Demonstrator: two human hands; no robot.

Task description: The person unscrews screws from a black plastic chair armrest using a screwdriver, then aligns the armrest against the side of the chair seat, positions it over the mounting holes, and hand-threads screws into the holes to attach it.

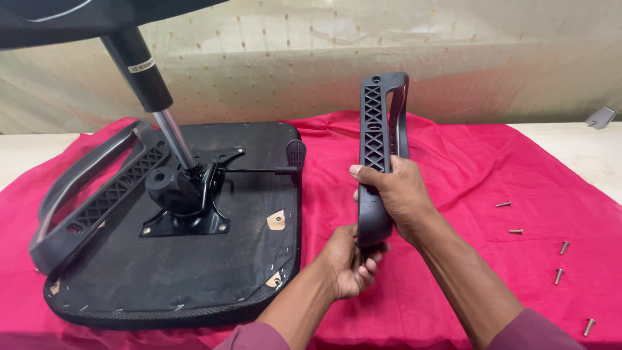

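Observation:
I hold a black plastic chair armrest (379, 123) upright above the red cloth, its ribbed underside facing me. My right hand (398, 198) grips its middle, and my left hand (350, 259) cups its lower end. To the left an upturned black chair seat (194, 272) lies on the cloth. A metal tilt mechanism (188, 201) and a gas lift column (152, 91) rise from it. A second armrest (91, 194) sits along the seat's left edge.
A red cloth (466, 168) covers the pale table. Several loose metal screws (560, 249) lie at the right on the cloth. A black adjustment lever (295, 155) sticks out from the mechanism. A small grey part (601, 116) rests at the far right.

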